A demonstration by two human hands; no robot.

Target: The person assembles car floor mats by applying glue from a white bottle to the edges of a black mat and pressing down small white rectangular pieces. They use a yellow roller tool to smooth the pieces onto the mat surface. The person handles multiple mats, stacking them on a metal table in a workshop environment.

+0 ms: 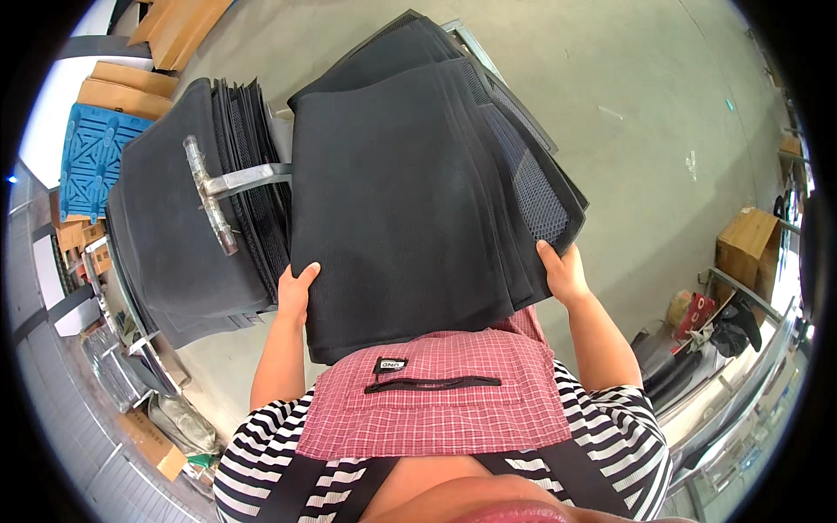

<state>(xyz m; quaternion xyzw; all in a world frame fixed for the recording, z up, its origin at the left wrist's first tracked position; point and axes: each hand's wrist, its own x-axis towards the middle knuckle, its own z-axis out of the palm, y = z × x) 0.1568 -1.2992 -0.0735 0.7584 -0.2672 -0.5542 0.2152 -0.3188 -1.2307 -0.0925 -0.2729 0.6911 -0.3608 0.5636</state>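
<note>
As fingers (309,273) (547,251) grip two sides, perhaps six black sheets (392,192) overlap.

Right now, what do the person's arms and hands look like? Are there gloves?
No gloves: the left hand and right hand are both bare. The left forearm and right forearm are uncovered too. Higher up, the left sleeve and right sleeve have black and white stripes.

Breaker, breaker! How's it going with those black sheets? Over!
Left grip and right grip on opposite edges of black sheets. Sheets stacked, fanned out at right. Metal T-bar close by on the left.
</note>
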